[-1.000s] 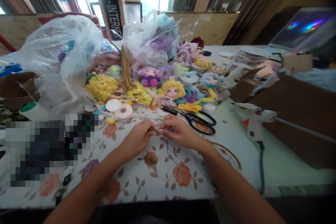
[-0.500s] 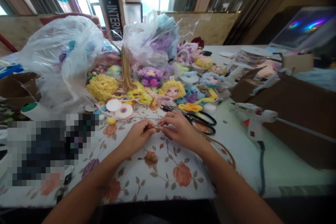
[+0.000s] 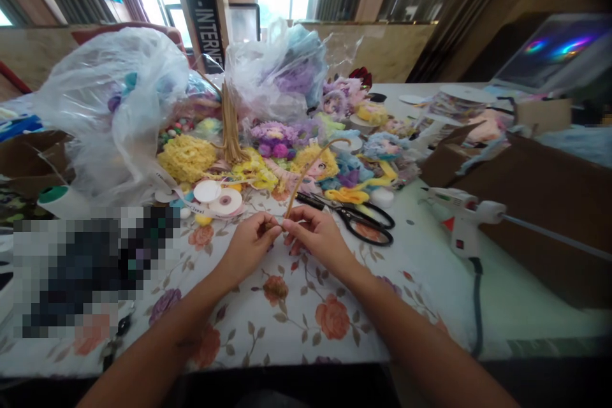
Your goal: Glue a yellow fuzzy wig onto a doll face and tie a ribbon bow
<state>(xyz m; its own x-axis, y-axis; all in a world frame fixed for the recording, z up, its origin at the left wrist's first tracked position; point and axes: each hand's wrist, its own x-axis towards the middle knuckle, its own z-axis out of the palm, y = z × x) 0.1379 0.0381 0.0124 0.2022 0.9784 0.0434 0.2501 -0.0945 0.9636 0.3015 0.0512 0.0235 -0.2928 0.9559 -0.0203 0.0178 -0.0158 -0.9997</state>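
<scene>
A long, thin tan pipe cleaner [image 3: 306, 173] rises from my fingers and bends over to the right at its tip. My right hand [image 3: 315, 236] pinches it near its lower end between thumb and fingers. Close against it, my left hand [image 3: 251, 242] is closed too, thumb and forefinger meeting at the same low end, whose details the fingertips hide. Black-handled scissors [image 3: 368, 223] lie just right of my right hand, beside a dark pen-like tool [image 3: 310, 200]. Behind my hands sits a doll head with yellow curly hair [image 3: 313, 164].
Ribbon spools [image 3: 225, 201] and a bundle of tan stems [image 3: 230, 124] stand behind my hands. Plastic bags [image 3: 119, 89] fill the back left. At right are a glue gun [image 3: 463, 217] with its cord and a cardboard box [image 3: 549, 223]. A flowered cloth [image 3: 287, 331] covers the table.
The pipe cleaner, earlier trailing right under my right forearm, now stands up and away from me. My right hand has turned and shifted slightly left; my left hand keeps close to its place.
</scene>
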